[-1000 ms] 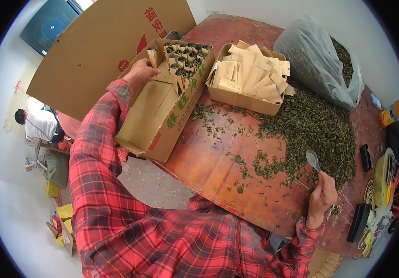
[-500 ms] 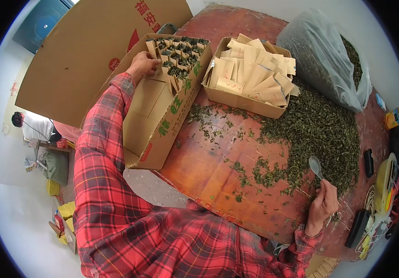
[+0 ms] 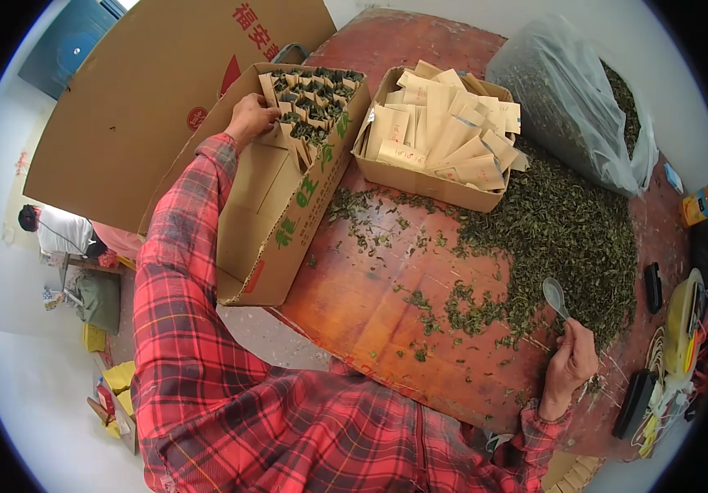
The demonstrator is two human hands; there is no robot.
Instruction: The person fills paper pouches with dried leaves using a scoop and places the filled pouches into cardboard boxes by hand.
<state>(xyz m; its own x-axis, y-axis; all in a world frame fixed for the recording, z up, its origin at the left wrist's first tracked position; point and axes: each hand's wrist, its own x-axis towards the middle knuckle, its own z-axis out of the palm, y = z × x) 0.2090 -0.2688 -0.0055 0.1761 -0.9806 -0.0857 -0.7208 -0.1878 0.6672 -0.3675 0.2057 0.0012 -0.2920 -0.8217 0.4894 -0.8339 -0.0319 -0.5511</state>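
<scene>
My left hand reaches into the long cardboard box, its fingers closed at a paper packet that stands at the left of the filled rows. Upright packets filled with dark leaves fill the far part of this box. My right hand is closed on the handle of a clear plastic spoon, whose bowl is over the edge of the loose leaf pile. A smaller carton between them holds many flat paper packets.
A clear plastic bag of leaves stands at the back right. An orange-labelled container, black objects and a yellow-lidded tub lie along the right edge. A big cardboard flap rises at left; another person is beyond.
My left hand has moved slightly up and left along the box, bringing the packet against the filled rows. My right hand still holds the spoon at the leaf pile. The view has shifted a little.
</scene>
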